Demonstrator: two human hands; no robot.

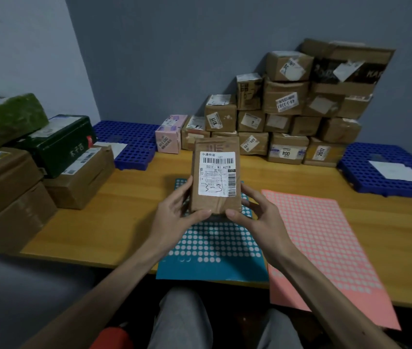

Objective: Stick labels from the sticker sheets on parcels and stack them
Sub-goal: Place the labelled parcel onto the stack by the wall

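A small brown parcel (213, 147) with a white shipping label stands tilted up above the teal sticker sheet (212, 248). My left hand (174, 212) grips its lower left side, thumb on the bottom front. My right hand (252, 212) grips its lower right side in the same way. The teal sheet lies at the table's front edge, with rows of round white stickers. A pink sticker sheet (325, 243) lies to its right and overhangs the edge.
A wall of stacked brown parcels (288, 112) stands at the back right, with a pink box (169, 134) at its left. Larger boxes and a dark green one (59, 144) pile at the left. Blue grid pallets (129, 142) (366, 172) sit behind and at the right.
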